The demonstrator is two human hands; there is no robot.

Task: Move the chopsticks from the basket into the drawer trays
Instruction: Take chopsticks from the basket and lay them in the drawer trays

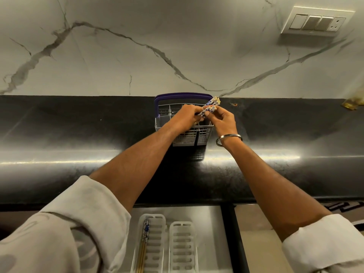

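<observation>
A white mesh basket (pixel 204 133) with a purple handle stands on the black counter against the wall. Over it, my left hand (pixel 187 117) grips a bundle of chopsticks (pixel 211 103) with blue-and-white patterned ends. My right hand (pixel 223 117) pinches the same bundle from the right side. The lower ends of the chopsticks are hidden behind my fingers. Below the counter edge, an open drawer holds two white slotted trays; the left tray (pixel 157 231) has a few chopsticks (pixel 144 243) lying along its left side, the right tray (pixel 182 247) shows none.
The glossy black counter (pixel 78 138) runs the full width. A marble wall with a switch plate (pixel 317 21) rises behind it. A small golden wrapper (pixel 352 104) lies at the far right. A metal bangle (pixel 228 139) circles my right wrist.
</observation>
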